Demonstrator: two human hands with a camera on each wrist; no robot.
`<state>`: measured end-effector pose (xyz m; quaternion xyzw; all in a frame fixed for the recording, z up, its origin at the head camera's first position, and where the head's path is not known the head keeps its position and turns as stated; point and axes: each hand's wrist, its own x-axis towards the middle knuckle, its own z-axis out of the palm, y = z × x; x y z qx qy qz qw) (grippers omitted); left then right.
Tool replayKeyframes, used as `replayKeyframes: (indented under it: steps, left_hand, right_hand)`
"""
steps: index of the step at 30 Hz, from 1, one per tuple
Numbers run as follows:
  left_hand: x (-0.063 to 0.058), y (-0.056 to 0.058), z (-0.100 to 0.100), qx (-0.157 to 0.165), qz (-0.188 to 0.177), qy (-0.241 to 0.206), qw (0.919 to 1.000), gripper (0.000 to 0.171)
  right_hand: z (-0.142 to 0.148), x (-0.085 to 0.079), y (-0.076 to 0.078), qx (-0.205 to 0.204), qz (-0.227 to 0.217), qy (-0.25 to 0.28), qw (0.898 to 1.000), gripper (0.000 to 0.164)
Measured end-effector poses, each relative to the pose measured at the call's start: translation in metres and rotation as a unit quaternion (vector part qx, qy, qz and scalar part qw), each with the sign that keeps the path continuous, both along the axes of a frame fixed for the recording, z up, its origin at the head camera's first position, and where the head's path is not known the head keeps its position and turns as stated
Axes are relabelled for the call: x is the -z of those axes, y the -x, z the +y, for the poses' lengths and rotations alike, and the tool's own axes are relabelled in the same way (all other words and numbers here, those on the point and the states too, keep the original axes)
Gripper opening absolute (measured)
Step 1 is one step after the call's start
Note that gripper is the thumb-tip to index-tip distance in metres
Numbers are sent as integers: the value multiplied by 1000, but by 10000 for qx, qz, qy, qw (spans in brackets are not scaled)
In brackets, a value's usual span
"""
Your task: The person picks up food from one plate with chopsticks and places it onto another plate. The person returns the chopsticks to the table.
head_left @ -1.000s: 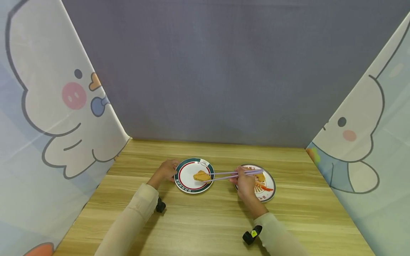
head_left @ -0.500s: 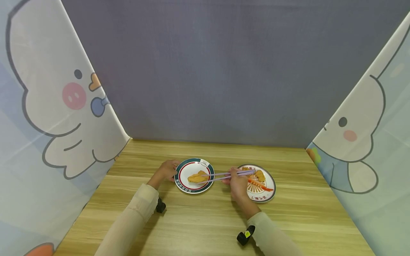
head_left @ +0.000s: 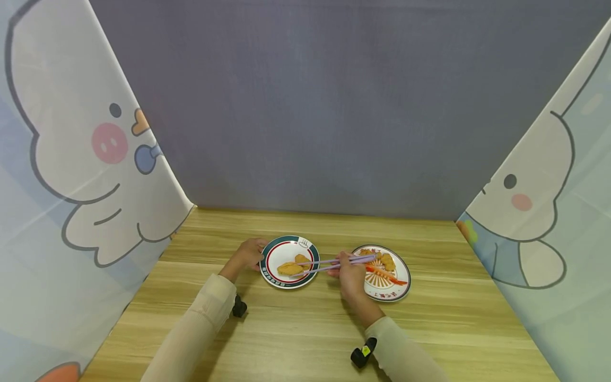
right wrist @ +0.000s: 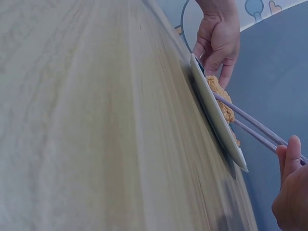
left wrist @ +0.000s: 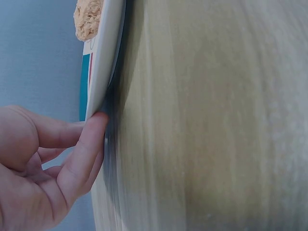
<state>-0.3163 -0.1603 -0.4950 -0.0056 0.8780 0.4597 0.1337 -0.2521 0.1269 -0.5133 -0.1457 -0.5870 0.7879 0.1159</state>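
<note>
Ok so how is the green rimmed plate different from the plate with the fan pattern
The green plate has a broad green band and a red ring; the fan plate has a thin dark rim. The left hand grips the green plate's edge; no hand grips the fan plate. Food on the green plate is all golden; the fan plate also bears an orange-red strip. Both are round.

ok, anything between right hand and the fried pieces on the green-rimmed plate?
Nothing visible except the purple chopsticks held by the right hand. The left hand grips the opposite edge of the green-rimmed plate, clear of the fried pieces.
</note>
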Motion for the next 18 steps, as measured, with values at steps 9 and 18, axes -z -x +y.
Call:
replayKeyframes:
  steps: [9, 18]
  left_hand:
    - [-1, 1, 1, -51, -38, -28, 10000, 57]
    - [0, 0, 0, 29, 40, 82, 10000, 55]
  right_hand:
    - [-3, -1, -3, -95, 49, 168, 9998, 36]
    - [-5, -3, -4, -285, 93, 229, 9993, 33]
